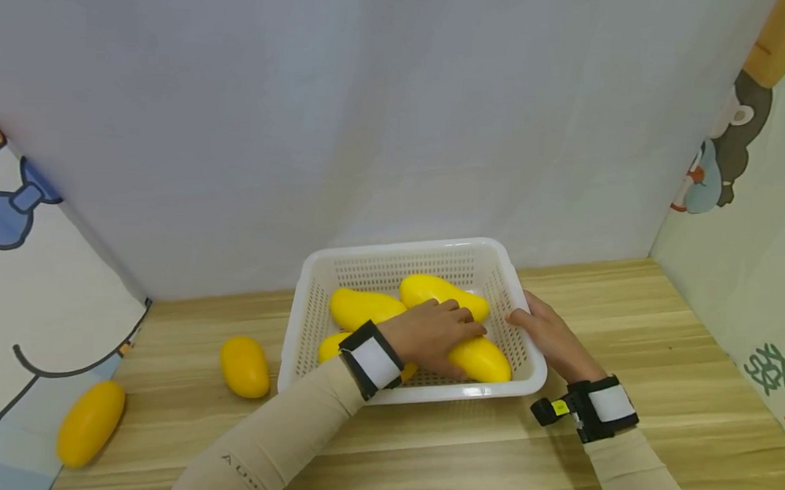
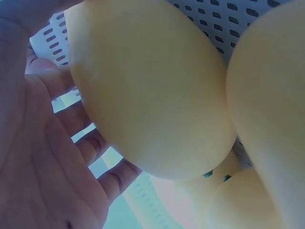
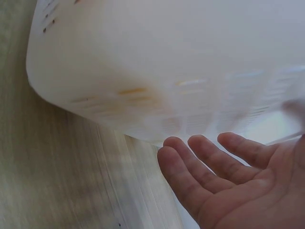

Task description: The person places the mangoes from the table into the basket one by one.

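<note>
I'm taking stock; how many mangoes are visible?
6, perhaps more hidden: two mangoes on the table, left; four in the basket: back, left, front-left, under the left hand.

Mango [image 1: 482, 360] under left hand [image 1: 437, 335]: bright yellow, plain. Loose mangoes [image 1: 245, 367] left of both hands: golden yellow, plain. Basket [image 1: 405, 249] at right hand [image 1: 549, 339]: white, rows of small slots. Desk [image 1: 423, 458] below hands: light yellow-brown, streaked wood grain. Sleeves [image 1: 639, 471] behind hands: beige; dark lettering on the left. Wrist straps [image 1: 607, 408]: black, white panels. Back wall [image 1: 385, 113] beyond hands: pale grey, plain. Left-hand panel [image 1: 34, 310]: white, black outlines, blue bow [image 1: 26, 200]. Right-hand panel [image 1: 713, 288]: pale, dark green character [image 1: 770, 367].
</note>
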The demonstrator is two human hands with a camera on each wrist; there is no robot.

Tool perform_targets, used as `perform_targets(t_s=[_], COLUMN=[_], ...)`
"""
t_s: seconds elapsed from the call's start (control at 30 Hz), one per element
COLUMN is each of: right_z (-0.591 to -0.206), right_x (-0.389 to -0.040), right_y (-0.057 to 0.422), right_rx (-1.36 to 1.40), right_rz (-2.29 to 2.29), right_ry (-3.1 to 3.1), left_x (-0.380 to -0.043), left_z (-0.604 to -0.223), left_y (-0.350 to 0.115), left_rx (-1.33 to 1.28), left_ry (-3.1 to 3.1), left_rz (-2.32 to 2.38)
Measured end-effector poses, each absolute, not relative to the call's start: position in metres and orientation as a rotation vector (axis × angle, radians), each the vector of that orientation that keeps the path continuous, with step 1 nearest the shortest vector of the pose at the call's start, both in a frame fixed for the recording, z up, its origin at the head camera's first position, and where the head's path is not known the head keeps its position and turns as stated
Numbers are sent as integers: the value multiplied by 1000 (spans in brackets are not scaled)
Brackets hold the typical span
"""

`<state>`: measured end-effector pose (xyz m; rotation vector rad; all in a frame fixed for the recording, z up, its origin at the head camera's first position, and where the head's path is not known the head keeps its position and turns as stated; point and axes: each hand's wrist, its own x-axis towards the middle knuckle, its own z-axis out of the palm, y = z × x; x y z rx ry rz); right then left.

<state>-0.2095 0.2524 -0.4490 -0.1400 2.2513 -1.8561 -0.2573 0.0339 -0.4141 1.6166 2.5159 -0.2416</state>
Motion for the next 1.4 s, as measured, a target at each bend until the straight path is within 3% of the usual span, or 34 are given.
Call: perform_targets(t_s=[1.4], right_z=[-449], right_x=[-210], right_y=[253], right_rx=[-127], right_rz=[-1849], right_ry=[2259], left_x=[-261], left_z=[-407], left_y=[32], left_rx=[1594], left_ry=[2536], left_rz=[-130])
